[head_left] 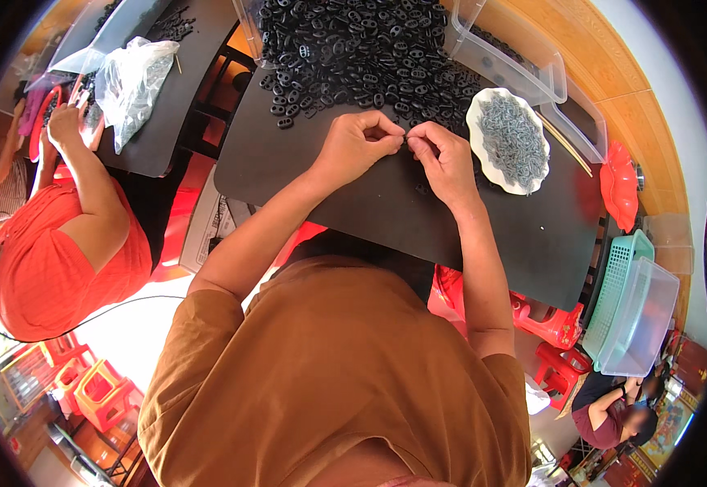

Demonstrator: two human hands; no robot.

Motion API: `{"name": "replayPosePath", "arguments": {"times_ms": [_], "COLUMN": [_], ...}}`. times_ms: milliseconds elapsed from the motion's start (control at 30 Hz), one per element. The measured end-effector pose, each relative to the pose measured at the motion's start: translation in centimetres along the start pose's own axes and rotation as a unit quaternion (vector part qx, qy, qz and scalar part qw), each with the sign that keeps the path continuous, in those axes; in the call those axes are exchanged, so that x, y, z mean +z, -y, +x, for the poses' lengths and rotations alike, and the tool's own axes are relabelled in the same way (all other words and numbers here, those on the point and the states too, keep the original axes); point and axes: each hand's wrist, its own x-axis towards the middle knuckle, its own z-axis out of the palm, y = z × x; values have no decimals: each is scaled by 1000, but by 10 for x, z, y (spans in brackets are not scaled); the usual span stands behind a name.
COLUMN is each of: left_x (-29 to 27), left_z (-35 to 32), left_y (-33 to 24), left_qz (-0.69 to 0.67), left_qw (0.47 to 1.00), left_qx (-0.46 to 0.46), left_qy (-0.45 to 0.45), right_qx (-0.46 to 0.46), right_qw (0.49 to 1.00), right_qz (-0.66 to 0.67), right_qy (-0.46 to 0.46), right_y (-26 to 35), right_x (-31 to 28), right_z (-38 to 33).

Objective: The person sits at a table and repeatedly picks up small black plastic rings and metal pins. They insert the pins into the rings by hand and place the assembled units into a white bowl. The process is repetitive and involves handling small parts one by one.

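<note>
Table (329,207), dark, bears heaped black pieces (353,49) and a white bowl (476,131) of grey slivers (516,140). Left hand (359,146) and right hand (447,161), just short of the heap and left of the bowl, nearly meet, thumbs pressed to forefingers; anything pinched is too small to tell.

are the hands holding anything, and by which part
Left hand and right hand have pinched fingers nearly meeting; whether anything is held cannot be told.

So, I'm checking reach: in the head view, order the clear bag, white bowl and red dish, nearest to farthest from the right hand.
1. White bowl, just right of the right hand
2. Red dish, farther right
3. Clear bag, far left
</note>
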Motion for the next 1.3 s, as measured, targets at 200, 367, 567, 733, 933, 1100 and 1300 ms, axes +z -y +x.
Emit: {"name": "replayPosePath", "arguments": {"times_ms": [200,367,567,733,933,1100,1300], "left_x": [3,5,3,2,4,9,9], "left_z": [-2,-2,-1,-2,0,1,-1], "left_y": [1,0,3,0,5,4,4], "left_qz": [57,85,94,62,-129,-197,-152], "left_qw": [998,995,994,998,992,980,988], "left_qx": [22,44,49,20,10,-12,-8], "left_qy": [-8,-16,-10,-4,-1,-23,-6], "right_qx": [18,-20,-53,-28,48,72,130], "right_qw": [1000,996,989,995,997,985,967], "right_qz": [-22,-84,-137,-97,54,148,215], "right_qy": [8,8,20,20,-31,-57,-30], "right_y": [6,9,5,6,7,0,-4], "right_x": [0,1,0,-3,-3,1,2], "right_z": [0,0,0,0,-2,-4,-4]}}
